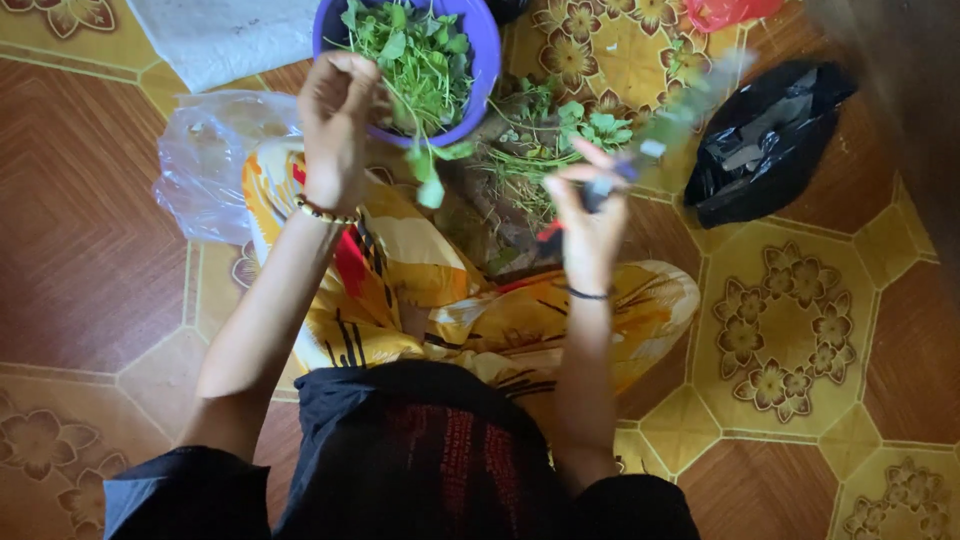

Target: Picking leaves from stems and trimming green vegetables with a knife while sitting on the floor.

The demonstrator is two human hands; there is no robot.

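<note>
Sitting on a patterned floor of brown and yellow tiles, the person works with both hands raised in the upper middle of the frame. The left hand, left of centre with a beaded bracelet at its wrist, is curled nearly closed at the rim of a purple bowl and pinches a leafy green sprig whose stem and leaves hang down just below the bowl. The bowl, at the top centre, is filled with loose green leaves. The right hand, right of centre with a thin dark band at its wrist, has its fingers gathered around a small dark object and a blurred green stalk that slants toward the upper right; what the dark object is cannot be told. Between and beyond the hands a heap of uncut greens with stems lies on the floor beside the bowl. A clear plastic bag sits at the left, a crumpled black bag at the upper right. The person's lap, in the centre, is covered by yellow printed cloth.
</note>
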